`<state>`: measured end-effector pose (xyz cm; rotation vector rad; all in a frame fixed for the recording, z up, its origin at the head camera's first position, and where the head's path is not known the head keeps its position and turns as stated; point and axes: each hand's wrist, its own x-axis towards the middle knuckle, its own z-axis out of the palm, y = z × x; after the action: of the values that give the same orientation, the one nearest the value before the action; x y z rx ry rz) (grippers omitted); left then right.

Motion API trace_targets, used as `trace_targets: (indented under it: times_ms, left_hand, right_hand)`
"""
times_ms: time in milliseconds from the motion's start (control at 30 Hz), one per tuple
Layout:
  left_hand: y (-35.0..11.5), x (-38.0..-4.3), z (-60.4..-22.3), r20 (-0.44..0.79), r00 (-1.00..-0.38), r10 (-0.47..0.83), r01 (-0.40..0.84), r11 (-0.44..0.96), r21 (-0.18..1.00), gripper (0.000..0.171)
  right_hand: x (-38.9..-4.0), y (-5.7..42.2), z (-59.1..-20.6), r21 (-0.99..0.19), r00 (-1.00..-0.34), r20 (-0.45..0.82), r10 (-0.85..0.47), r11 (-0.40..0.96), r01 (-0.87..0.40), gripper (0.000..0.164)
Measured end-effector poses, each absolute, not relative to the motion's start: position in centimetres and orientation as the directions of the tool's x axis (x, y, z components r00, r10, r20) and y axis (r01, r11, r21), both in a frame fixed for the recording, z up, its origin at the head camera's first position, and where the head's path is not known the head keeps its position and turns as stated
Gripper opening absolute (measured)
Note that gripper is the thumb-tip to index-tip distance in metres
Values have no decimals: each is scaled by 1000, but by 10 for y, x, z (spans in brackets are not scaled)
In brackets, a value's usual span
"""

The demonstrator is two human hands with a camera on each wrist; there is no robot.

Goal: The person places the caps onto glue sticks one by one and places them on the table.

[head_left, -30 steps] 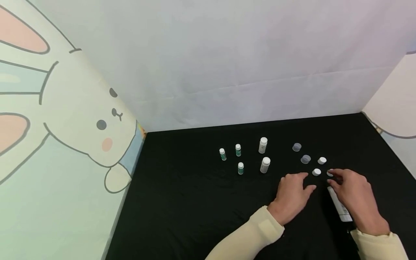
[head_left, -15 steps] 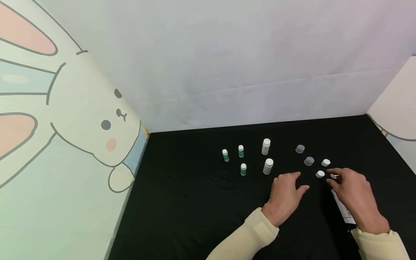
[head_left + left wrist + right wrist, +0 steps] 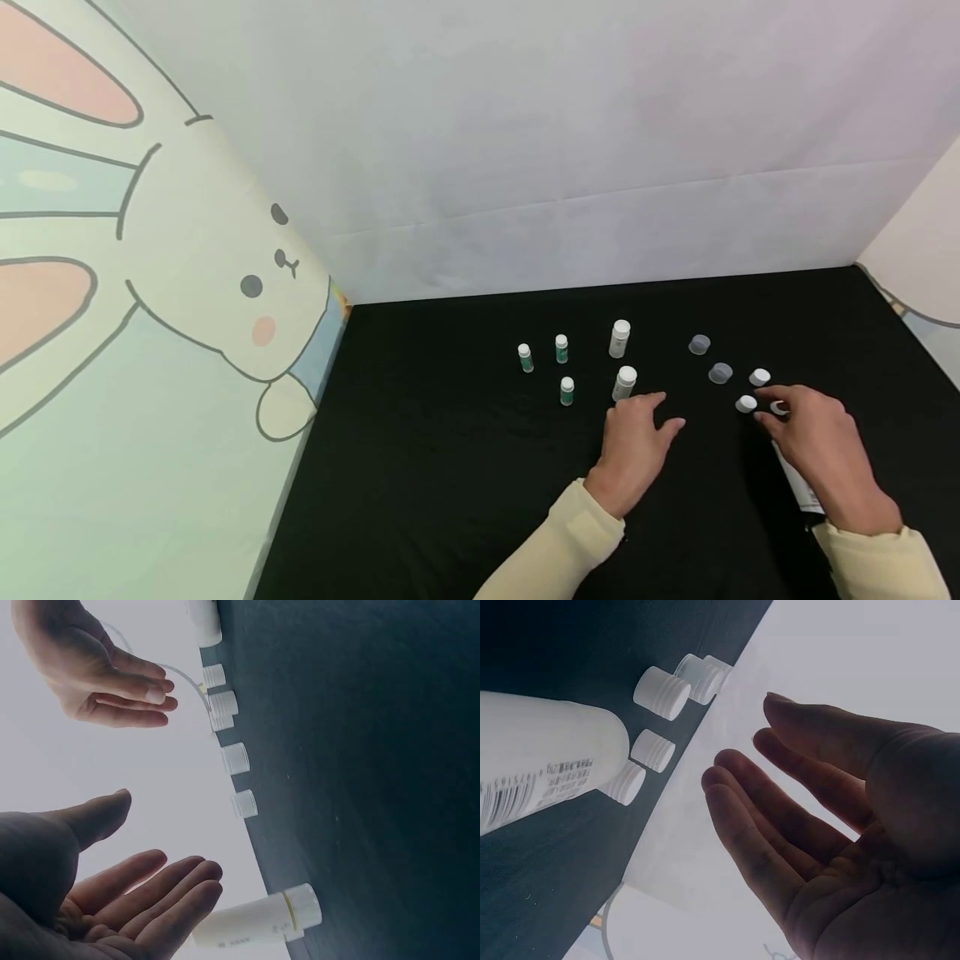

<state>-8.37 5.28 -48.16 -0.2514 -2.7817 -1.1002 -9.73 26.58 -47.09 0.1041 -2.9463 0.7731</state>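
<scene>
- White caps (image 3: 760, 377), three of them, sat by the right hand (image 3: 813, 437) on the black table (image 3: 427, 467); one was partly hidden behind its fingers.
- Nothing was in the right hand; its thumb was apart from its fingers, which were a bit bent.
- One big white bottle (image 3: 798, 487) was just beside that hand, partly covered by it; the right wrist view showed black bars on its side.
- Nothing was in the left hand (image 3: 630, 442) either; its thumb was wide apart, its fingers side by side.
- Two smaller white bottles (image 3: 619, 339) stood past the left hand; I could not tell if its fingers touched the nearer one.
- Three little green bottles (image 3: 567, 392) stood farther left; two clear cups (image 3: 721, 373) sat near the caps.
</scene>
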Motion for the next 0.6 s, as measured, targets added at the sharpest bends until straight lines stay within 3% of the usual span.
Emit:
trace_targets:
  times_ms: [600]
  left_hand:
    - [24,-87,-486,126,-992,3,94,683,724,35]
  right_hand:
    - [-104,264,-471,-488,-989,128,-70,864,-124,31]
